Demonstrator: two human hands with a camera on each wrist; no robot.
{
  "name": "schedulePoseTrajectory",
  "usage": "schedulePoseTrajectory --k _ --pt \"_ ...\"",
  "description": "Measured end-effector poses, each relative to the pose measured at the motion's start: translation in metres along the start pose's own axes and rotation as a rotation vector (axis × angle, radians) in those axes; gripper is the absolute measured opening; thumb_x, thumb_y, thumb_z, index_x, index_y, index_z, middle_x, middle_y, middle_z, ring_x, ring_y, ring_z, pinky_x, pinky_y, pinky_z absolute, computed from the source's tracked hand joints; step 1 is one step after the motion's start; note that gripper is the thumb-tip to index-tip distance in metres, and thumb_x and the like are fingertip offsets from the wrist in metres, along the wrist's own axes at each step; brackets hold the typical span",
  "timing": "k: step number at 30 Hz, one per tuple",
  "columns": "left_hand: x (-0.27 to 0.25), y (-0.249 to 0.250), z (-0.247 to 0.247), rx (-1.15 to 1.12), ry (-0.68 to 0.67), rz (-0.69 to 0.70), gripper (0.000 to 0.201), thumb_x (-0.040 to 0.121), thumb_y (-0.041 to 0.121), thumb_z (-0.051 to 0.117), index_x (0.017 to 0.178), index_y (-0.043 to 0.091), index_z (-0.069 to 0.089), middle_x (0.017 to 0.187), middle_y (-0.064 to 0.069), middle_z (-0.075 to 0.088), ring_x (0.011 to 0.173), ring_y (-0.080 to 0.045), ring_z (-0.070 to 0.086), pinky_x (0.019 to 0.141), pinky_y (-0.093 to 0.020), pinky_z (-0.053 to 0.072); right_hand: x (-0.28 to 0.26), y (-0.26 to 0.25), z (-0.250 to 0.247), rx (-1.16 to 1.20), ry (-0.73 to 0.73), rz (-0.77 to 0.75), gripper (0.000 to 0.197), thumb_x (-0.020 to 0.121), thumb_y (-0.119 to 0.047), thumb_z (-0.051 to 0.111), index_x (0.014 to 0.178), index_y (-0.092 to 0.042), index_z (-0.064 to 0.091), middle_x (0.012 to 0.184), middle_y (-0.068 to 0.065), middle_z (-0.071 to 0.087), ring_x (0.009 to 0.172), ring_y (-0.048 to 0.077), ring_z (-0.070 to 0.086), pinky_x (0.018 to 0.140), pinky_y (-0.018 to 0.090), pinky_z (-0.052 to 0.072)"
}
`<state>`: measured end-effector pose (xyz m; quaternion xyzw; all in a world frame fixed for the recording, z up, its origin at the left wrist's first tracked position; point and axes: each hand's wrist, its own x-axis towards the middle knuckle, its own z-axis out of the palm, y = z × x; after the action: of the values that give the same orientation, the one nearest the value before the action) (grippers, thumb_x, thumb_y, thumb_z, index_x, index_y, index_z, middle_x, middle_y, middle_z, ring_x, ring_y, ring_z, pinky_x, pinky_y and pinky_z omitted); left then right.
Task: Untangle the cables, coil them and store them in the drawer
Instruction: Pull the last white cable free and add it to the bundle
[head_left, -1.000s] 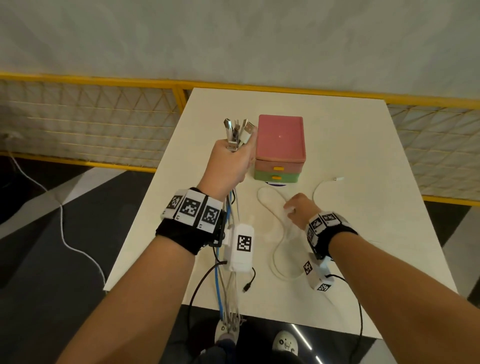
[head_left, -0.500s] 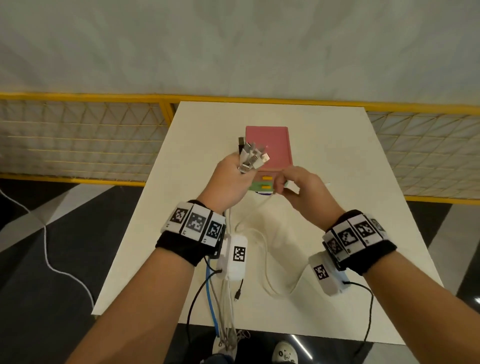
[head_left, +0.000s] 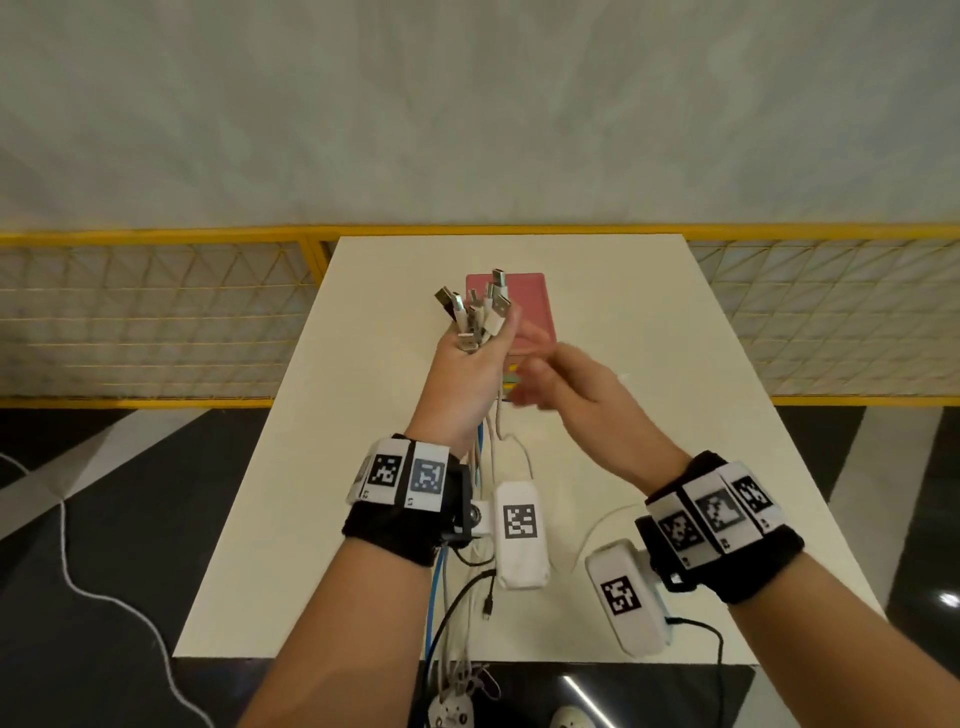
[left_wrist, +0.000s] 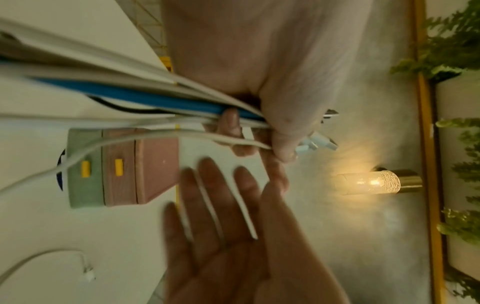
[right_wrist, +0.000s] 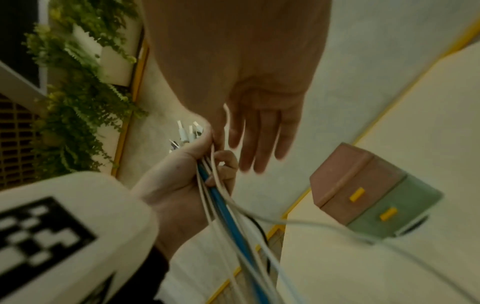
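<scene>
My left hand (head_left: 470, 364) is raised above the white table (head_left: 623, 322) and grips a bundle of cables (head_left: 480, 317), their USB plugs fanning out above the fist. The white, blue and black cords (right_wrist: 223, 205) hang down past my wrist over the near table edge. My right hand (head_left: 550, 382) hovers just right of the left one, blurred, with straight fingers (left_wrist: 221, 205) and nothing in it. One white cable (right_wrist: 311, 223) runs from the left fist (left_wrist: 275, 127) down to the table. Behind the hands stands the small drawer box (head_left: 524, 301), with pink and green drawers (left_wrist: 119, 166) closed.
A loose white cable end (left_wrist: 87, 274) lies on the table near the right wrist. A yellow-framed mesh fence (head_left: 156, 312) runs behind and beside the table. A lit lamp (left_wrist: 371, 183) and plants (right_wrist: 78, 102) are on the wall. A white cord (head_left: 67, 571) trails on the floor at left.
My right hand lifted from the table, carried a white cable end up to the left hand, and has let go with fingers now spread. The left hand rose slightly.
</scene>
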<state>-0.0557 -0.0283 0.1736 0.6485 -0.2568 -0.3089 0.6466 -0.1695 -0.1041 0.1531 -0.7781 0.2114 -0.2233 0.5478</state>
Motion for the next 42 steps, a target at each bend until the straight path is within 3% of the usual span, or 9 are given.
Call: schedulePoseTrajectory --k 3,7,12,16,23,27,32,39,42 --pt "-0.006 0.004 0.002 0.007 0.031 -0.009 0.035 0.1 0.036 0.052 0.096 0.012 0.076 0.076 0.017 0.072 0.062 0.006 0.065 0.06 -0.013 0.047 -0.01 0.004 0.009 0.017 -0.229 0.021 0.028 0.098 -0.028 0.045 0.097 -0.004 0.058 0.087 0.0 0.066 0.088 0.017 0.068 0.084 0.032 0.052" --pt "-0.01 0.007 -0.001 -0.136 0.142 -0.028 0.044 0.099 0.035 0.054 0.058 0.023 0.064 0.054 0.01 0.059 0.054 -0.007 0.054 0.063 -0.028 0.045 -0.015 -0.001 0.009 -0.162 -0.2 -0.033 0.025 0.1 -0.022 0.042 0.087 -0.011 0.06 0.068 -0.008 0.057 0.065 0.004 0.057 0.068 0.021 0.044" --pt "-0.014 0.017 -0.018 -0.51 0.151 -0.028 0.038 0.101 0.039 0.047 0.068 0.019 0.049 0.047 0.008 0.036 0.047 -0.009 0.04 0.057 -0.026 0.045 -0.018 -0.001 -0.005 -0.258 -0.257 -0.042 0.031 0.102 -0.024 0.037 0.079 -0.014 0.056 0.063 -0.008 0.039 0.06 0.007 0.04 0.062 0.026 0.042" --pt "-0.009 0.028 -0.03 -0.569 0.14 0.028 0.042 0.101 0.037 0.047 0.063 0.021 0.042 0.05 0.008 0.022 0.041 -0.006 0.018 0.042 -0.022 0.012 -0.018 0.0 -0.018 -0.356 -0.283 -0.039 0.033 0.101 -0.026 0.038 0.079 -0.011 0.057 0.063 -0.008 0.039 0.057 0.003 0.038 0.058 0.013 0.034" --pt "-0.012 0.036 -0.035 -0.156 0.139 0.068 0.042 0.091 0.039 0.065 0.062 0.023 0.039 0.046 0.011 0.032 0.039 -0.007 0.025 0.04 -0.019 0.021 -0.009 -0.002 -0.034 -0.438 -0.152 -0.052 0.032 0.099 -0.029 0.045 0.07 -0.021 0.056 0.048 -0.012 0.041 0.045 0.006 0.035 0.049 0.016 0.026" --pt "-0.032 0.034 -0.01 0.239 -0.104 0.11 0.043 0.097 0.037 0.057 0.078 -0.001 0.064 0.046 0.001 0.051 0.034 0.0 0.041 0.046 -0.016 0.035 0.0 -0.03 -0.032 -0.455 -0.056 -0.193 0.031 0.098 -0.022 0.047 0.069 -0.028 0.054 0.051 -0.019 0.05 0.049 0.005 0.041 0.05 0.016 0.03" --pt "-0.037 0.035 -0.003 0.366 -0.259 0.088 0.035 0.099 0.031 0.055 0.088 0.001 0.069 0.055 -0.006 0.065 0.042 0.005 0.053 0.048 -0.005 0.036 0.003 -0.047 -0.04 -0.519 -0.118 -0.224 0.029 0.098 -0.013 0.045 0.073 -0.025 0.054 0.057 -0.019 0.053 0.056 -0.008 0.051 0.055 0.008 0.035" --pt "-0.009 0.043 -0.044 0.06 0.446 0.182 0.017 0.097 0.026 0.058 0.081 0.022 0.055 0.052 0.003 0.066 0.041 -0.002 0.052 0.053 -0.027 0.033 -0.009 -0.009 -0.072 -0.636 -0.088 -0.048 0.031 0.101 -0.027 0.035 0.081 -0.015 0.055 0.07 0.004 0.054 0.062 0.018 0.048 0.061 0.029 0.041" --pt "-0.016 0.047 -0.027 0.114 0.281 0.26 0.01 0.097 0.014 0.056 0.102 0.022 0.059 0.07 -0.005 0.066 0.038 -0.002 0.052 0.05 -0.02 0.04 -0.01 -0.016 -0.064 -0.711 -0.162 -0.077 0.03 0.1 -0.029 0.037 0.08 -0.016 0.055 0.062 -0.004 0.051 0.052 0.006 0.044 0.053 0.017 0.035"
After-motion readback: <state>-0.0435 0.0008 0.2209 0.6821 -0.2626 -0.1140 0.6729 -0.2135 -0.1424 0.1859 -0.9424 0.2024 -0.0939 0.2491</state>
